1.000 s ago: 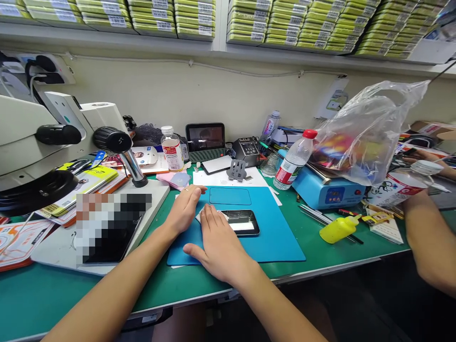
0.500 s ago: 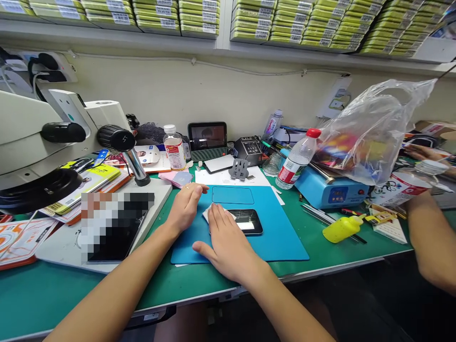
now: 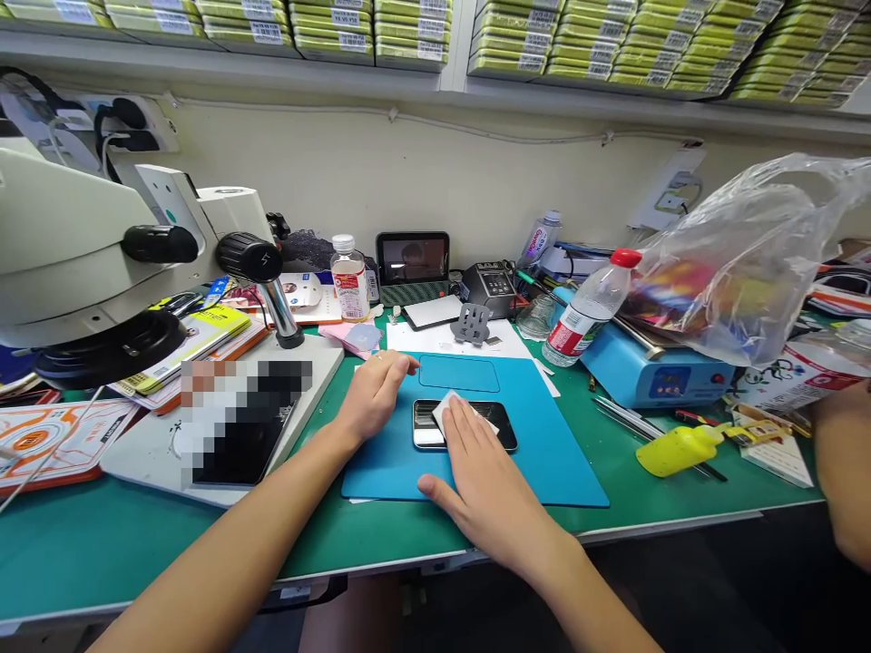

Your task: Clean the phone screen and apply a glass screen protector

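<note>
On the blue mat (image 3: 564, 472) lies a smartphone (image 3: 427, 433), dark glossy screen up, with bright reflections. My right hand (image 3: 486, 476) is over it, fingers stretched together and thumb apart. Under those fingertips a folded white wiping cloth (image 3: 444, 408) is pressed on the middle of the screen. My left hand (image 3: 377, 390) rests at the mat's left edge beside the phone, its fingers curled inward. Whatever it may hold is hidden. Behind the phone lies a thin phone-shaped outline, perhaps a screen frame (image 3: 459, 373).
A microscope (image 3: 88, 254) and its base (image 3: 140, 458) stand left. To the right are a red-capped bottle (image 3: 578, 313), blue machine (image 3: 636, 367), plastic bag (image 3: 735, 272), tweezers (image 3: 630, 419) and a yellow squeeze bottle (image 3: 677, 451). Another person's arm (image 3: 844, 472) is at far right.
My right hand has slid the cloth rightward along the phone, uncovering its left end. My left hand stays curled at the mat's edge. The view has shifted slightly left.
</note>
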